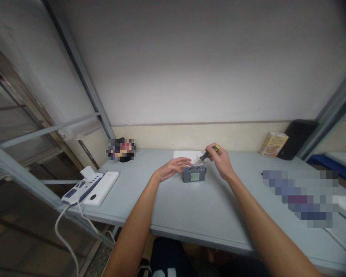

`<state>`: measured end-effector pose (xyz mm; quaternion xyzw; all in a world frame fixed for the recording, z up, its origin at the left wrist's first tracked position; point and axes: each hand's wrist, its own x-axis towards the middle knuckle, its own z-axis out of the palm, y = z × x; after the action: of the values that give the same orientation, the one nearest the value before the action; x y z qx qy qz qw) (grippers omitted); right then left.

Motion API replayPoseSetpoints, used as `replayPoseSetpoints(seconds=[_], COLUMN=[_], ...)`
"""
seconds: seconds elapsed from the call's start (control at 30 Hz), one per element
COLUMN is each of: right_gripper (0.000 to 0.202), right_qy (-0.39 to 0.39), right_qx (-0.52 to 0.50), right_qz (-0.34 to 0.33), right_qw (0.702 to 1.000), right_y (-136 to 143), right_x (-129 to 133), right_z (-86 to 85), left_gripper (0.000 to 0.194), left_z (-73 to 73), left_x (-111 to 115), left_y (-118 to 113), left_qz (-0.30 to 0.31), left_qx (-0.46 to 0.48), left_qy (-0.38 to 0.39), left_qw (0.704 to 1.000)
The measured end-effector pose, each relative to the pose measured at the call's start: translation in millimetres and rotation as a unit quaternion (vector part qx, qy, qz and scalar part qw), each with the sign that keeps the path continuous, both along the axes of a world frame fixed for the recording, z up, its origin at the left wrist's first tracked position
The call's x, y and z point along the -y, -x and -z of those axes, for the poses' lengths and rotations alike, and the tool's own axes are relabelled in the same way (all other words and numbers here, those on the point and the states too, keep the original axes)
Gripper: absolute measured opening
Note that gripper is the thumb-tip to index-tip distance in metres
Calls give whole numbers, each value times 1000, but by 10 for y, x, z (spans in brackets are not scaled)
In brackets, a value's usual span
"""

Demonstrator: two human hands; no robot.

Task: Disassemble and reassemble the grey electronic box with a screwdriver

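Observation:
A small grey metal box (193, 177) with vent slots along its top and a pale label on its front stands on the table. My right hand (218, 157) is closed around the black and yellow handle of a screwdriver (205, 156). The screwdriver slants down to the left, its shaft over the top of the box; where exactly the tip rests is too small to tell. At the box's left end is my left hand (170, 168), fingers stretched out and apart, the thumb side close against the box. Behind the box lies a white sheet of paper (180, 154).
On the grey table (138, 192), a white power strip (82, 188) with cables and a white flat box (103, 188) lie left. A yellow carton (273, 144) and a black panel (297, 138) stand back right. Blurred items lie at both sides. A wall closes off the back.

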<state>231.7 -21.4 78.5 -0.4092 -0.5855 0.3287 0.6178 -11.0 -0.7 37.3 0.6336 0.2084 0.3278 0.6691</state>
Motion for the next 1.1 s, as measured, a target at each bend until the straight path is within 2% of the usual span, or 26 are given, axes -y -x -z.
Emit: replayPoseSetpoints(seconds=[0.2, 0.53, 0.67, 0.83, 1.1], right_gripper=[34, 30, 26, 37, 32], right_qy=[-4, -22, -72, -116, -146], right_qx=[7, 38, 71, 74, 169], right_qz=[-8, -8, -6, -27, -120], right_qw=[1000, 999, 995, 990, 967], right_y=[4, 16, 77, 246, 385], right_x=[-11, 37, 85, 152, 250], right_z=[25, -30, -97, -206, -449], left_gripper=[53, 50, 51, 52, 49], left_z=[-22, -28, -5, 46, 63], left_x=[24, 32, 12, -19, -8], left_y=[-26, -53, -53, -51, -77], left_qz=[-6, -19, 0, 28, 35], left_qx=[-7, -6, 19, 44, 62], left_qy=[3, 10, 24, 40, 54], left_qw=[1000, 1000, 1000, 998, 996])
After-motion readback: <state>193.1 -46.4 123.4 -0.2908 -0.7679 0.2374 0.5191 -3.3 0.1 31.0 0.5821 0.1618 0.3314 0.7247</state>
